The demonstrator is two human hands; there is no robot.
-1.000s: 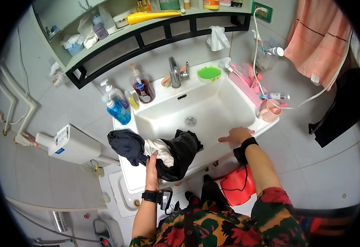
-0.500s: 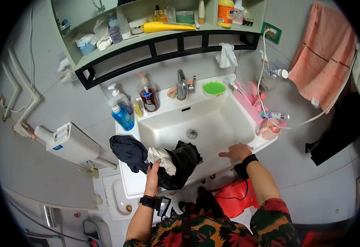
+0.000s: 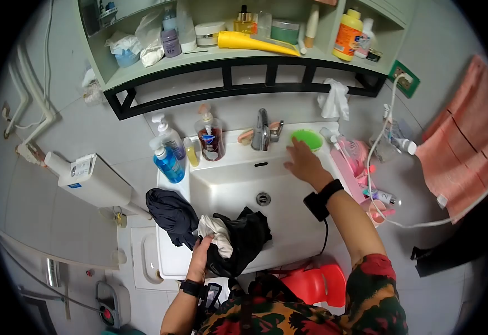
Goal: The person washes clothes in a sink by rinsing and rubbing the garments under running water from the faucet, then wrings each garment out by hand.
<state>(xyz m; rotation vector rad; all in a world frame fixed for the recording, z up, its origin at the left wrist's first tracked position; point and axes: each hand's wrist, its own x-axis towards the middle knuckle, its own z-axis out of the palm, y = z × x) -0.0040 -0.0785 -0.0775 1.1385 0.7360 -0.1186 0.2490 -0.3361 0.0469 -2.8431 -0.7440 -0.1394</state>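
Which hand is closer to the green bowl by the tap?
The right hand: its fingertips are right at the green bowl, though contact is unclear. The left hand is farther off, at the bundled cloth by the sink's near-left edge.

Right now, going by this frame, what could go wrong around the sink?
The black garment lies at the near edge of the sink, so it might slide off if the left hand shifts. The right hand is close to the green bowl on the back rim and could knock it. The cable below the right wrist's black device hangs down and might snag or get wet.
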